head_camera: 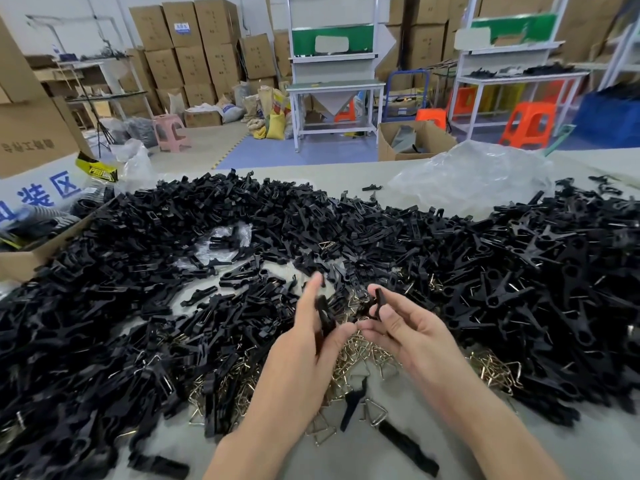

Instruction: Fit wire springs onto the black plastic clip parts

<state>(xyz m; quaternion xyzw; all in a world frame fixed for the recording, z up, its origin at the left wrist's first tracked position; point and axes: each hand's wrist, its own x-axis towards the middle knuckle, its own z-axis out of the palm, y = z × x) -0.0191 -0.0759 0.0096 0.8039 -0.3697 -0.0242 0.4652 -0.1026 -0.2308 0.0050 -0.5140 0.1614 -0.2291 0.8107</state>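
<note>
A broad heap of black plastic clip parts (242,230) covers the grey table (346,459). Metal wire springs (363,351) lie in a pile at the middle, under my hands. My left hand (304,344) holds a black clip part (325,315) between thumb and fingers, with the index finger stretched upward. My right hand (408,327) pinches a second black clip part (377,303) at its fingertips. The two hands sit close together above the springs, the two parts a short way apart. No spring shows in either hand.
Assembled clips with springs are heaped at the right (536,299). A clear plastic bag (474,178) lies at the back right, an open cardboard box (20,261) at the left edge. Loose springs (375,414) lie near the front. Workbenches, stools and cartons stand behind.
</note>
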